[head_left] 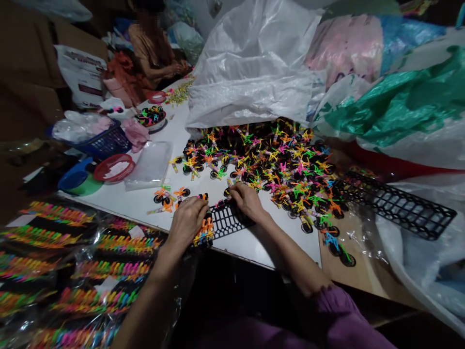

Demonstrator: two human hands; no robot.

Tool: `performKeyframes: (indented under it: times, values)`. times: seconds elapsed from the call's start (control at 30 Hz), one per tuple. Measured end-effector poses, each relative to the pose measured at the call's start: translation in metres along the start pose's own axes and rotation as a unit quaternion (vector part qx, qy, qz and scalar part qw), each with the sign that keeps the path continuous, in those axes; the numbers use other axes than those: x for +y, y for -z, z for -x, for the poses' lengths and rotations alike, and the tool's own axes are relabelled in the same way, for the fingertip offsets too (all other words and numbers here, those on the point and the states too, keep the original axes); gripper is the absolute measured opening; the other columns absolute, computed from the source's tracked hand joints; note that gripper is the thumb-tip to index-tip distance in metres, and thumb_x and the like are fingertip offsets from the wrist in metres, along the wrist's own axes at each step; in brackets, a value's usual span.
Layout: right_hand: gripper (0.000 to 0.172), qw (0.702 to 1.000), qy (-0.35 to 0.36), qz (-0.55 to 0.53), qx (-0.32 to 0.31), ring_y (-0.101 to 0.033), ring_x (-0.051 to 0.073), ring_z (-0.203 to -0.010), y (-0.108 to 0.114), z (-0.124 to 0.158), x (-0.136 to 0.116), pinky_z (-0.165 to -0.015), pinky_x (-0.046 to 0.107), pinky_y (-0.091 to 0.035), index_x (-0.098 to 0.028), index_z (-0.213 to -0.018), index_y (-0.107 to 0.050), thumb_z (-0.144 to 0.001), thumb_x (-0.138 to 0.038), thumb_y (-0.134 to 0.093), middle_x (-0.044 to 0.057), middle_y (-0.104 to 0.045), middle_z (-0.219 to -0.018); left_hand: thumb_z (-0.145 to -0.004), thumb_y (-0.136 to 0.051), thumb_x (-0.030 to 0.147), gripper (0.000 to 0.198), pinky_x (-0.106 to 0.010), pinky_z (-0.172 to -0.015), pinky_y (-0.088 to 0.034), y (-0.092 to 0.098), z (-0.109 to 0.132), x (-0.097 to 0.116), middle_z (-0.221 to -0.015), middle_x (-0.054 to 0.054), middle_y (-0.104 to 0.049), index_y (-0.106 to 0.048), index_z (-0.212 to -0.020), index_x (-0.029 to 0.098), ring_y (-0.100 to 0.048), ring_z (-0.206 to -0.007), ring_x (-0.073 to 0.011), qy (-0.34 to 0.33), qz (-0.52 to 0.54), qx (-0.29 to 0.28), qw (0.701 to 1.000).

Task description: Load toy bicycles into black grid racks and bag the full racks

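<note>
Fitting miniature plastic toy bicycles [203, 232] into a black plastic lattice rack [227, 220] appears to be the step in hand, with several neon-framed bicycles already clustered at the rack's left end. Nearest the camera, at lower left, lie rows of similar toys in clear plastic bags [72, 271], with a white paper label [136, 231] (any writing on it is unreadable). A purple sleeve [337, 315] covers the right arm. The left hand [187, 220] curves over the bicycles at the rack's end, and the right hand [247, 201] rests on the rack, its fingertips [229, 192] at a black wheel; each grip is closed inward, though whether either pinches a bicycle cannot be told. Open rack cells lie between the hands. Beyond, a heap of loose toy bicycles [261, 165] covers much of the white table [134, 206], and a second black lattice rack [395, 203] lies to the right. Farther off are a blue basket [109, 140], a red basket [114, 167], and a white woven sack [250, 68]. A white printed bag [82, 77] carries text too small to read. At the far end, a seated co-worker [152, 53] works beside a small yellow-green pile [179, 92].
</note>
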State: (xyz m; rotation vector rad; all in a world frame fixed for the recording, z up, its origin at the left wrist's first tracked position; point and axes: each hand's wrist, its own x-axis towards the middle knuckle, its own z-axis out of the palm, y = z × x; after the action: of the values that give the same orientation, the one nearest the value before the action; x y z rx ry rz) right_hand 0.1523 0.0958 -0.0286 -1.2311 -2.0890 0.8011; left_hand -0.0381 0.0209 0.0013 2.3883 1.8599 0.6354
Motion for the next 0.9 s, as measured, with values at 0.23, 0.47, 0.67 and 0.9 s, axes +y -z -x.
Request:
performKeyframes:
  times: [0.23,0.47,0.67,0.9]
  values:
    - [0.017,0.996,0.003,0.016,-0.087,-0.053,0.012,-0.078,0.027,0.049,0.010,-0.070,0.022,-0.036,-0.017,-0.091,-0.061,-0.088,-0.029,-0.049,0.002,-0.060,-0.087,-0.089,-0.042,0.030,0.023,-0.030,-0.077,-0.045,0.007,0.008,0.000,-0.084,-0.006,-0.062,-0.062,-0.089,0.017,-0.057,-0.082,-0.0179,-0.009,0.026,-0.014,1.000]
    - [0.016,0.958,0.060,0.234,-0.152,-0.049,0.019,-0.088,0.016,0.065,0.001,-0.075,0.029,-0.033,-0.017,-0.080,-0.064,-0.085,-0.028,-0.054,0.006,-0.059,-0.083,-0.089,-0.044,0.031,0.024,-0.030,-0.076,-0.045,0.003,0.009,-0.002,-0.085,-0.006,-0.063,-0.063,-0.089,0.016,-0.058,-0.082,-0.0180,-0.015,0.017,0.008,1.000]
    - [0.016,0.970,0.070,0.193,-0.131,-0.050,0.017,-0.082,0.021,0.060,-0.010,-0.071,0.026,-0.034,-0.015,-0.085,-0.060,-0.087,-0.021,-0.045,0.007,-0.059,-0.084,-0.088,-0.045,0.029,0.023,-0.031,-0.082,-0.044,0.006,0.010,0.001,-0.090,-0.008,-0.062,-0.062,-0.091,0.015,-0.057,-0.089,-0.0191,-0.020,0.017,0.036,0.999]
    - [0.015,0.995,-0.042,-0.091,-0.019,-0.047,0.010,-0.059,-0.014,0.034,-0.024,-0.058,0.020,-0.034,-0.017,-0.091,-0.057,-0.077,-0.021,-0.054,-0.003,-0.055,-0.068,-0.087,-0.041,0.017,0.020,-0.031,-0.077,-0.046,0.001,0.005,0.000,-0.084,-0.006,-0.062,-0.061,-0.091,0.016,-0.057,-0.083,-0.0182,-0.039,0.028,-0.024,0.999]
